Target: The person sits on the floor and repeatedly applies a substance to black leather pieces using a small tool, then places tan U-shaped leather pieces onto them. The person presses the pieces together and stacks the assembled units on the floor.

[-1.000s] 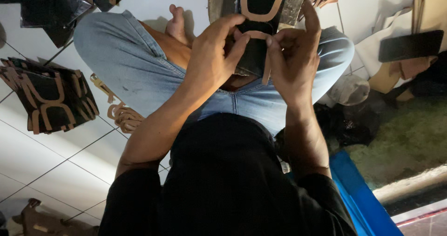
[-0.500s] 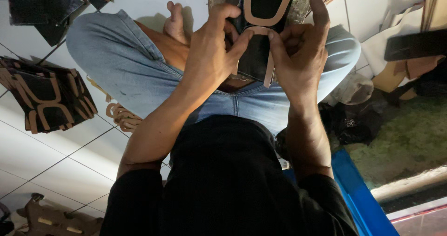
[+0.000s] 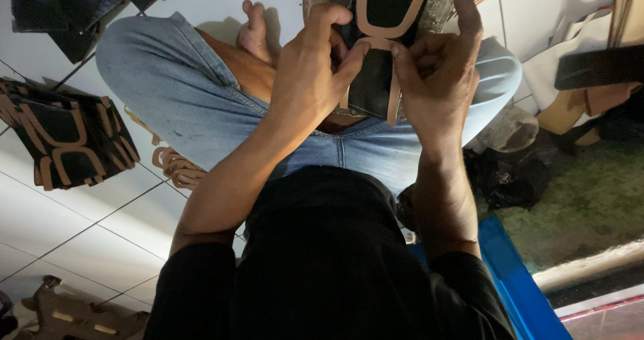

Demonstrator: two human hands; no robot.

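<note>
The person is wearing a black top with sleeves (image 3: 201,293) ending above the elbows, leaving both forearms bare. Light blue jeans (image 3: 168,91) are covering the legs, showing faint scuffs and stitched seams. The foot (image 3: 257,31) is going bare, and both hands are going without gloves.

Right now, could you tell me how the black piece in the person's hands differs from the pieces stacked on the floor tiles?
The held piece is single, raised over the lap, pinched by the left hand and right hand; the stacked pieces are many, fanned out, lying untouched. Both are black with tan strips.
</note>
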